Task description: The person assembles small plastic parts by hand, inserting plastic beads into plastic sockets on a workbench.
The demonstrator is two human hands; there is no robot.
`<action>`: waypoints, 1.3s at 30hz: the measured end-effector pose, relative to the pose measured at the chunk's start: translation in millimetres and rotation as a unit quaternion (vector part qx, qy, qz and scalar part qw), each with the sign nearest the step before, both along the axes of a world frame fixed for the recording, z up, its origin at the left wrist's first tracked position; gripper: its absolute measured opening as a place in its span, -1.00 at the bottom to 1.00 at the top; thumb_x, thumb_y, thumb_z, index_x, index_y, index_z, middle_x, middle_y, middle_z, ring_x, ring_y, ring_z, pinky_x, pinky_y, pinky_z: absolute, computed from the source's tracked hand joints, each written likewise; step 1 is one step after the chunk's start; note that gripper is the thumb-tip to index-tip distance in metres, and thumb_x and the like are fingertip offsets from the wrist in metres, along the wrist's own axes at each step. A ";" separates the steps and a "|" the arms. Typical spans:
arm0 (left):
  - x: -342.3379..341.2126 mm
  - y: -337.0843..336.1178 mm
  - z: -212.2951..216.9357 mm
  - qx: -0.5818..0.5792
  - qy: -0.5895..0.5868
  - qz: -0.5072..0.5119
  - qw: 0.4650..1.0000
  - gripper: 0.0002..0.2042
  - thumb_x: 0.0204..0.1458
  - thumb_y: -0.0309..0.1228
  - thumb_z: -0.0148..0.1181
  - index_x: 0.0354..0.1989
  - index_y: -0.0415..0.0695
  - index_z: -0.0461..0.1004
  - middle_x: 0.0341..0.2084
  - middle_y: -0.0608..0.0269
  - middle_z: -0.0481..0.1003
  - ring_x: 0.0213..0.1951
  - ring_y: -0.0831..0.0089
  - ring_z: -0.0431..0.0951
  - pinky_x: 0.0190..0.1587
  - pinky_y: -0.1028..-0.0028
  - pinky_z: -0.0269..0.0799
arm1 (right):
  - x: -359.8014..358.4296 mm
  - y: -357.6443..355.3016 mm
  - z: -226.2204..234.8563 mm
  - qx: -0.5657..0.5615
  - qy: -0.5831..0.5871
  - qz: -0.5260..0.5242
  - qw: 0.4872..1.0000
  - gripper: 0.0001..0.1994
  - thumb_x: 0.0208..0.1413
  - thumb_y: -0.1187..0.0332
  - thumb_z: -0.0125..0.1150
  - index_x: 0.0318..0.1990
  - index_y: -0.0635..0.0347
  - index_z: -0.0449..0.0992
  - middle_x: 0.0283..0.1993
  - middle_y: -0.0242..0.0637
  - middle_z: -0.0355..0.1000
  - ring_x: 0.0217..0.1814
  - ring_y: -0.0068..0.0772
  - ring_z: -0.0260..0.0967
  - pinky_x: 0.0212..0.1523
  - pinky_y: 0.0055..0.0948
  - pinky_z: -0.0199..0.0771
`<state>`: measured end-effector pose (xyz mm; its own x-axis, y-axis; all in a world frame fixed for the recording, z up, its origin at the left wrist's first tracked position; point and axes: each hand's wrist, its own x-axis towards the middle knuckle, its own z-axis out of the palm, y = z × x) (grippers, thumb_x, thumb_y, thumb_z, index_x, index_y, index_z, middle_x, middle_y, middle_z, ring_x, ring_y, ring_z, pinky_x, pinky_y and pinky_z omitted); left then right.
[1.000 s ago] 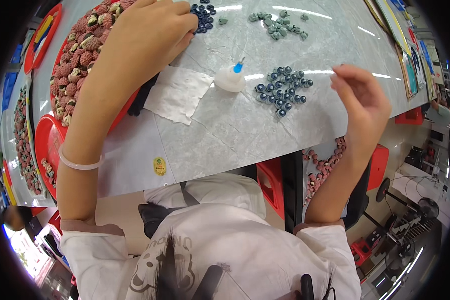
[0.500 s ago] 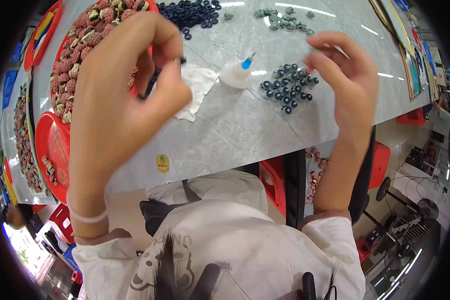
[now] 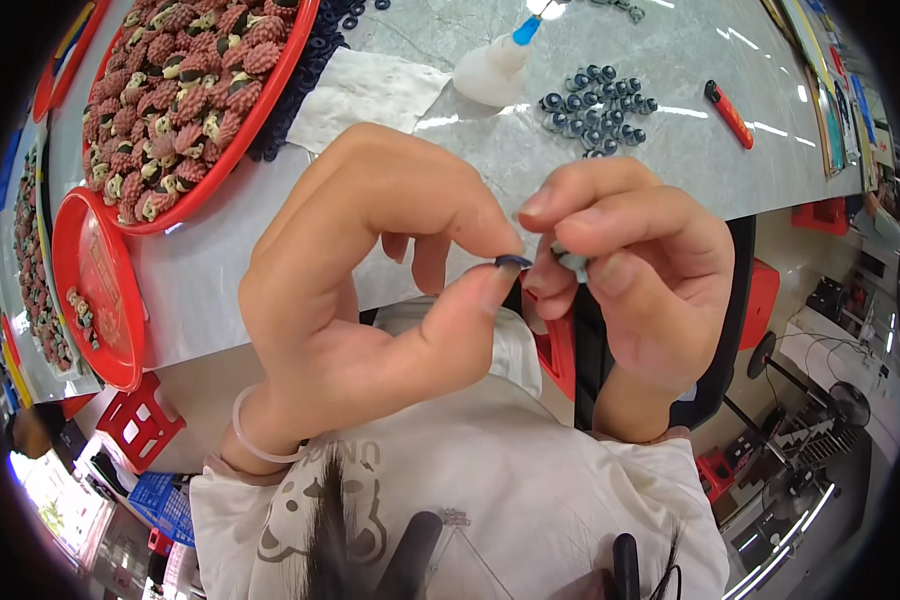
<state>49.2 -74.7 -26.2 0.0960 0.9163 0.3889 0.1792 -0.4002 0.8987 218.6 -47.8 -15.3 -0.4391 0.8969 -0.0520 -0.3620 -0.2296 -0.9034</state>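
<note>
My left hand pinches a small dark blue ring between thumb and forefinger, seen nearly edge-on. Facing it, my right hand grips a small grey-green piece in its fingertips, which cover much of it. The two small parts are held close together above the table's front edge; fingers hide whether they touch. Beyond my right hand stands a cluster of small dark-topped pieces. A white squeeze bottle with a blue needle tip is beside them, next to a white cloth.
A red tray of pink figurine pieces fills the far left. Dark blue rings lie along its side. Nearer me is a red plate with a small figurine on it. A red and black cutter lies at the right.
My hands, raised and far apart before, have come together nearer my body, with the ring and the grey-green piece now facing each other. The view has shifted, and the red cutter now shows.
</note>
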 end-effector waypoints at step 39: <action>-1.8 1.5 -14.2 -0.037 -0.001 -0.013 0.999 -0.75 -0.07 -0.34 0.11 -0.30 -0.26 0.31 -0.40 0.19 0.27 -0.43 0.56 0.27 -0.38 0.63 0.20 | -17.6 -12.2 -27.0 -0.055 0.097 -0.065 0.992 -0.79 -0.16 0.52 0.18 -0.30 0.25 0.36 -0.32 -0.27 0.27 -0.40 -0.57 0.23 -0.48 -0.67 0.27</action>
<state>47.4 -73.2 -40.5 0.1188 0.9401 0.3195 0.1687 -0.3362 0.9266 201.0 -60.1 -42.3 -0.3313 0.9402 -0.0788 -0.5597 -0.2631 -0.7858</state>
